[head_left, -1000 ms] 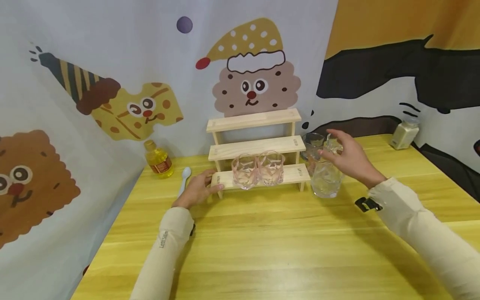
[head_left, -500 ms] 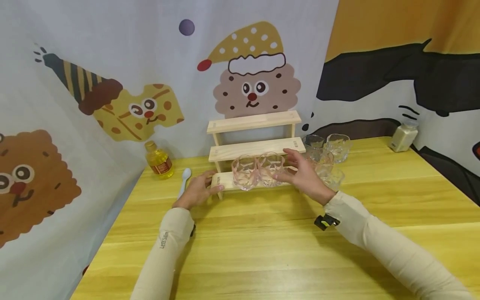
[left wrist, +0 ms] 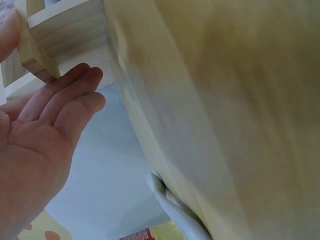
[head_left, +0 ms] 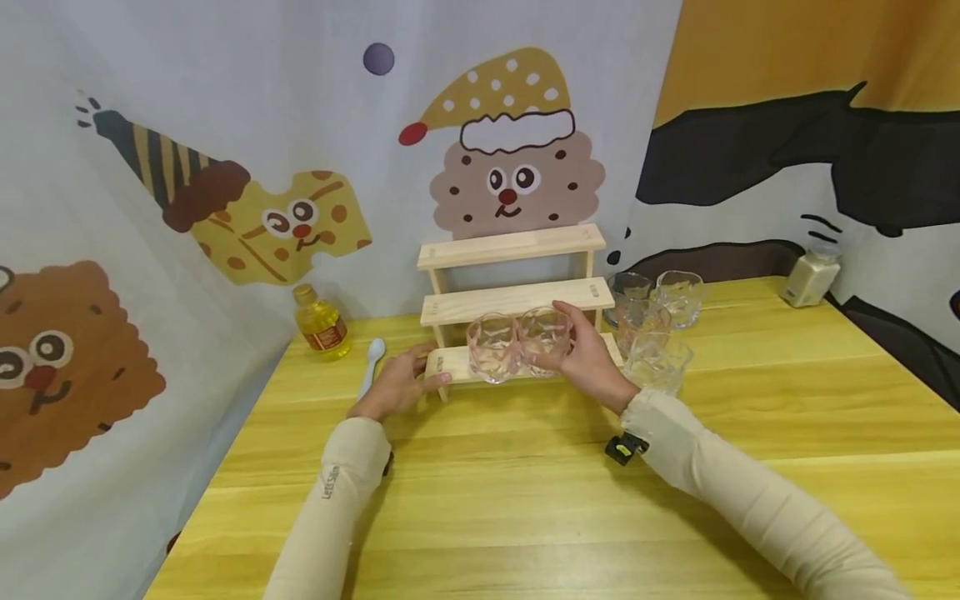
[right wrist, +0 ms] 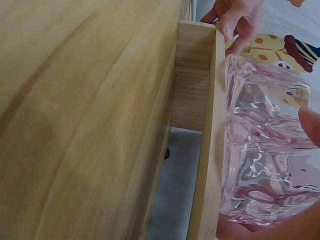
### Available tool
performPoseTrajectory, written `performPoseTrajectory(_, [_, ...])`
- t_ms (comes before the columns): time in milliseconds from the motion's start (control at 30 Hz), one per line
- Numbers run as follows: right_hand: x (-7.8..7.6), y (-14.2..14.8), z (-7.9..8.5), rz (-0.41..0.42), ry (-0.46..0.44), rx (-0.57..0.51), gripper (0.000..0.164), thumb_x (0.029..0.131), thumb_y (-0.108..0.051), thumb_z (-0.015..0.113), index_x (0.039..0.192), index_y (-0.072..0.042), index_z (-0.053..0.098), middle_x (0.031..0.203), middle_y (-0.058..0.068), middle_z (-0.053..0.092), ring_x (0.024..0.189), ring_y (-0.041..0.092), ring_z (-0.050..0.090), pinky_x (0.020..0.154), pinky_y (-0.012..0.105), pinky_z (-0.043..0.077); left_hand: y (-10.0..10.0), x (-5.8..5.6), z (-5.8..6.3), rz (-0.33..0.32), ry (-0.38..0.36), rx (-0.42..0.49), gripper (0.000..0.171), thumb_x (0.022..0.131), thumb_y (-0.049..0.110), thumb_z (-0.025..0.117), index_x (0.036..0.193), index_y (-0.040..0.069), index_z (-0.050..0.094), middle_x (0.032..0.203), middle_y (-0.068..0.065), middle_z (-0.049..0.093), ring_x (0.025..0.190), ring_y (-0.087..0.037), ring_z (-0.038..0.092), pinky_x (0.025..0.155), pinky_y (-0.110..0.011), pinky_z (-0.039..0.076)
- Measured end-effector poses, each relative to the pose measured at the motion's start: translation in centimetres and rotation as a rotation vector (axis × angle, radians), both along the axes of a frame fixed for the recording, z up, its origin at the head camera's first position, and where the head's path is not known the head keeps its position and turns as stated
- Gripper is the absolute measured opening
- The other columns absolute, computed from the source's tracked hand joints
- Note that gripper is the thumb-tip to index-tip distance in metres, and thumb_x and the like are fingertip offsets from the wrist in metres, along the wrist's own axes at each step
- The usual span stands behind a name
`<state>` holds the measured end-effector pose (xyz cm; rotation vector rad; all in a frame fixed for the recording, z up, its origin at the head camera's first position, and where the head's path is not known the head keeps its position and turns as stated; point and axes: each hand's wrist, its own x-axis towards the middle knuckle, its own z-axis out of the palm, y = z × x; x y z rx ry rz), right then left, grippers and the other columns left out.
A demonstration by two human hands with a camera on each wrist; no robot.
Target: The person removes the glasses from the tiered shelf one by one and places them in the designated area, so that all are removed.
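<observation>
A three-tier wooden shelf stands at the back of the table. Two pinkish clear glasses sit side by side on its lowest step: a left glass and a right glass. My right hand holds the right glass from its right side, thumb in front and fingers behind. In the right wrist view both glasses rest upright on the board. At the step's left end, my left hand grips the board. The left wrist view shows fingers against the wood's end, the thumb on its other side.
Several more glasses cluster just right of the shelf, behind my right hand. A pale spoon and a yellow oil bottle stay left of my left hand. A jar of pale powder stands at the back right, before the patterned curtain.
My right hand has moved left from the cluster of glasses at the right to the right glass on the lowest step and closed around it. My left hand has stayed at the shelf end.
</observation>
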<state>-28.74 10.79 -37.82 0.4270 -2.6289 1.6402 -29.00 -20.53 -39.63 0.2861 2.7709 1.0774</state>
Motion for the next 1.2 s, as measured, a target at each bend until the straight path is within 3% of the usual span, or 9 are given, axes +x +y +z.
performPoseTrajectory(100, [0.0,-0.1,-0.1,-0.010,0.025,-0.014,0.089,0.089,-0.020,0.077,0.159,-0.013,0.024,0.155,0.019,0.041,0.136,0.038,0.048,0.086,0.039,0.050,0.1,0.0,-0.1,-0.007,-0.005,0.011,0.076,0.098,0.040,0.065,0.158,0.010,0.030,0.150,-0.022,0.050,0.139,-0.033,0.051,0.115,-0.050,0.044])
performPoseTrajectory(200, [0.1,-0.1,-0.1,-0.014,0.036,-0.021,0.088,0.087,-0.021,0.079,0.158,-0.013,0.027,0.150,0.017,0.047,0.135,0.039,0.050,0.096,0.048,0.051,0.1,0.1,0.0,0.001,-0.010,0.018,0.075,0.098,0.038,0.066,0.158,0.009,0.030,0.150,-0.022,0.051,0.139,-0.033,0.052,0.115,-0.050,0.044])
performPoseTrajectory(367, [0.2,0.0,0.0,-0.029,0.024,-0.023,0.089,0.086,-0.023,0.082,0.157,-0.015,0.030,0.149,0.015,0.050,0.134,0.037,0.052,0.097,0.047,0.050,0.1,0.0,0.0,0.003,-0.007,-0.003,0.075,0.097,0.037,0.066,0.157,0.008,0.031,0.149,-0.022,0.052,0.139,-0.033,0.053,0.115,-0.049,0.044])
performPoseTrajectory(600, [0.3,0.5,0.1,0.002,-0.004,-0.075,0.088,0.086,-0.021,0.081,0.157,-0.014,0.032,0.149,0.015,0.052,0.135,0.039,0.051,0.108,0.056,0.047,0.1,-0.1,0.0,-0.001,-0.002,-0.009,0.076,0.098,0.039,0.066,0.157,0.008,0.031,0.150,-0.022,0.051,0.139,-0.034,0.052,0.115,-0.050,0.043])
performPoseTrajectory(867, [0.9,1.4,0.4,0.026,-0.017,-0.101,0.086,0.086,-0.022,0.081,0.157,-0.015,0.033,0.146,0.013,0.054,0.134,0.037,0.052,0.102,0.053,0.051,0.1,0.0,0.1,-0.007,0.014,-0.017,0.076,0.098,0.040,0.065,0.157,0.006,0.031,0.149,-0.023,0.051,0.138,-0.035,0.052,0.114,-0.050,0.044])
performPoseTrajectory(1100, [1.3,2.3,1.4,0.017,0.028,-0.098,0.086,0.086,-0.022,0.081,0.156,-0.011,0.034,0.146,0.015,0.055,0.134,0.038,0.053,0.106,0.054,0.049,0.2,0.0,0.1,-0.004,0.001,0.000,0.077,0.098,0.038,0.066,0.158,0.006,0.029,0.149,-0.022,0.051,0.139,-0.034,0.052,0.115,-0.050,0.044])
performPoseTrajectory(1200, [1.4,2.7,1.7,0.007,0.038,-0.093,0.085,0.085,-0.021,0.082,0.155,-0.011,0.035,0.144,0.013,0.057,0.131,0.037,0.056,0.101,0.049,0.053,0.1,0.1,0.1,0.000,0.000,-0.003,0.076,0.098,0.038,0.066,0.157,0.008,0.031,0.149,-0.022,0.052,0.138,-0.034,0.053,0.115,-0.050,0.044])
